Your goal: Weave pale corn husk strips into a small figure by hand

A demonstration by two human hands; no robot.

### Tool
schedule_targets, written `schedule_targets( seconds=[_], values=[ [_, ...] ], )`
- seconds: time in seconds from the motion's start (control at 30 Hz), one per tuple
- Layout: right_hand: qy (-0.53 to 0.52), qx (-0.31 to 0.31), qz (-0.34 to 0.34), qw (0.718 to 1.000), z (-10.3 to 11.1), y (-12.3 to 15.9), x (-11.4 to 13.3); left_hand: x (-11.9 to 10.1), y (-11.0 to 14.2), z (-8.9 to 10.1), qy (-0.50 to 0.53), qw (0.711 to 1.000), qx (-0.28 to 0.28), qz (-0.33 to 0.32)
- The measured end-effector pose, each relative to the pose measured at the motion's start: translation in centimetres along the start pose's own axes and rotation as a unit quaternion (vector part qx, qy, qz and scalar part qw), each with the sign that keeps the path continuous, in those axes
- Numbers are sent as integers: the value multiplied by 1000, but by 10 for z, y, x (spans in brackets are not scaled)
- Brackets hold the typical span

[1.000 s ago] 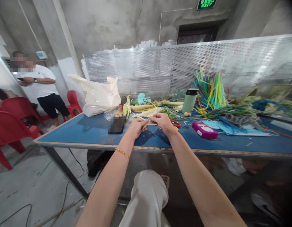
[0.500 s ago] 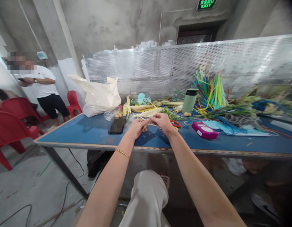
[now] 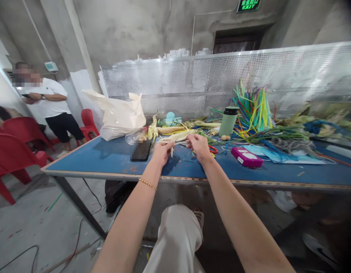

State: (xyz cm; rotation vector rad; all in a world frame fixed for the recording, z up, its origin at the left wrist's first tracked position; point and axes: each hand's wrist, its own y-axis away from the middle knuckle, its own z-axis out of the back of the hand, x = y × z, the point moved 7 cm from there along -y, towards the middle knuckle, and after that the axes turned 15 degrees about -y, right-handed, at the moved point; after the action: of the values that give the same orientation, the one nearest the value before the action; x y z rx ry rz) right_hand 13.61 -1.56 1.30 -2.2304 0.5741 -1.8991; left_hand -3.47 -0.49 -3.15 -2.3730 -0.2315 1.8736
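Above the front of the blue table [image 3: 107,161], my left hand [image 3: 163,152] pinches pale corn husk strips [image 3: 180,142]. One end hangs down below its fingers. A strip stretches across to my right hand [image 3: 199,147], whose thumb and fingers are pressed together on it. Just behind my hands lie pale corn husks [image 3: 177,135]. Red-handled scissors [image 3: 213,149] rest right beside my right hand, partly hidden by it. A dark phone [image 3: 141,151] lies to the left of my left hand.
A cream plastic bag [image 3: 122,117] stands at the back left. Right of my hands are a green bottle [image 3: 228,122], a purple box [image 3: 247,157] and a bundle of coloured strips [image 3: 255,110]. A perforated metal panel [image 3: 175,83] runs behind the table. A person [image 3: 54,100] stands at far left.
My hands, close together before, have moved apart, with the right going rightwards. The strip between them is now drawn out straight.
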Motion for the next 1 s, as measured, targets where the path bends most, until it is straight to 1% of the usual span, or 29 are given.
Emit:
schedule_targets(
  seconds=[0.03, 0.07, 0.1, 0.17, 0.2, 0.23, 0.33, 0.5, 0.63, 0.73, 0.8, 0.87, 0.93, 1.0],
  values=[
    [13, 11, -6, 1000, -2, 2, 0, 0, -1, 3, 8, 1000, -19, -1],
    [29, 40, -16, 999, -7, 4, -1, -1, -2, 4, 14, 999, -30, -5],
    [44, 84, -30, 995, -14, 8, -2, -2, -2, 5, 19, 999, -36, -11],
    [65, 173, -59, 981, -28, 16, -5, -4, -2, 6, 27, 998, -38, -30],
    [70, 202, -62, 975, -33, 20, -6, -5, -3, 6, 28, 998, -38, -41],
    [75, 216, -61, 972, -36, 22, -6, -5, -3, 6, 26, 998, -38, -51],
    [83, 224, -43, 970, -38, 23, -8, -3, -4, 6, 13, 997, -31, -63],
    [86, 232, -27, 968, -39, 19, -14, 1, -6, 3, 26, 998, -7, -57],
    [92, 198, -30, 975, -36, 15, -13, 1, -5, 2, 12, 999, 3, -44],
    [80, 186, -43, 978, -36, 16, -13, 0, -3, 5, 4, 999, -16, -41],
    [77, 205, -50, 975, -38, 19, -14, -1, -2, 8, 8, 998, -40, -41],
    [82, 228, -43, 969, -41, 20, -16, -2, -2, 9, 7, 998, -51, -36],
    [79, 235, -27, 968, -41, 20, -15, -3, -1, 8, 0, 998, -47, -32],
    [63, 223, -21, 972, -39, 19, -14, -3, 0, 5, -5, 999, -31, -22]
  ],
)
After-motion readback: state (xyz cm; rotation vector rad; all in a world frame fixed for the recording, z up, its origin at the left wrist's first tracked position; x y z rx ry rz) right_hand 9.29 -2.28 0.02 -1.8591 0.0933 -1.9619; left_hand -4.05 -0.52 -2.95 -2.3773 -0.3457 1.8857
